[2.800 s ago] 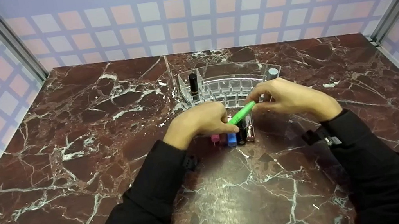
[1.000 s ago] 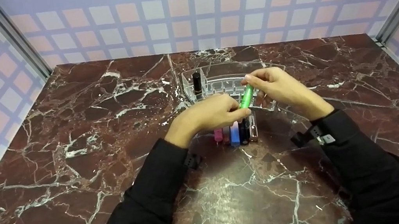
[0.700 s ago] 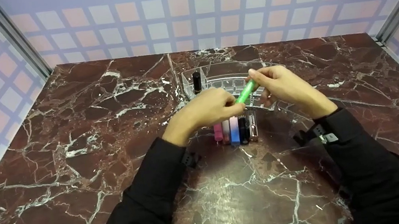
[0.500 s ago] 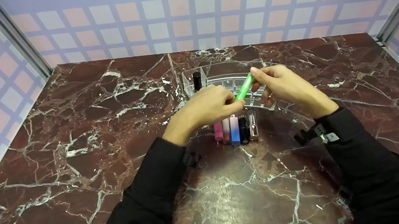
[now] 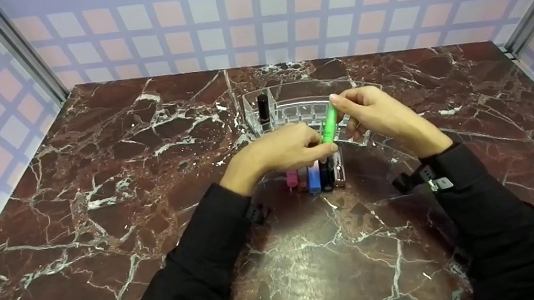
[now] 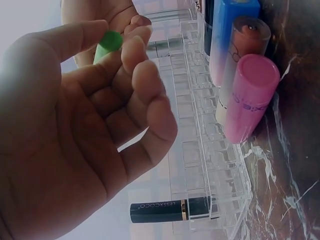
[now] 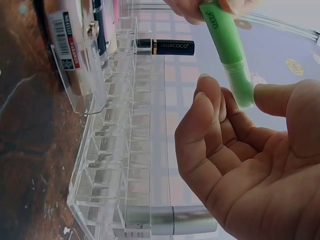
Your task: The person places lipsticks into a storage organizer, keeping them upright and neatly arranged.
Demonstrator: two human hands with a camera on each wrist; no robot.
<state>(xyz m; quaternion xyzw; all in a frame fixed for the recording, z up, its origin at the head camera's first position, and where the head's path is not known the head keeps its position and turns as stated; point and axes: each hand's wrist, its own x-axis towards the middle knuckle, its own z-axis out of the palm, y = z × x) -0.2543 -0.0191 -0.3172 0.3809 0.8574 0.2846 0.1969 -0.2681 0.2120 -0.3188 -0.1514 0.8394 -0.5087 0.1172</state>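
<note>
Above the clear acrylic organizer (image 5: 309, 98), a green lipstick tube (image 5: 330, 124) is held between both hands and stands nearly upright, leaning a little right at the top. My left hand (image 5: 277, 149) pinches its lower end between thumb and index finger, the other fingers curling loosely. At the upper end, my right hand (image 5: 375, 113) has thumb and fingertips on the tube. A seam ring crosses the green tube (image 7: 230, 57) in the right wrist view. Under the left hand lies a row of tubes: pink (image 6: 252, 95), blue (image 5: 314, 180), black and a clear-cased one (image 5: 338, 171).
A black lipstick (image 5: 264, 110) stands in the organizer's left end. In its other end stands a silver tube (image 7: 192, 220), hidden behind the right hand in the head view. Patterned panels (image 5: 274, 22) border the marble table (image 5: 158, 272).
Since the earliest frame, the right hand has moved up, covering the silver tube, and the green lipstick tube has swung from slanted to nearly upright. Over the last half second, the left hand dipped slightly.
</note>
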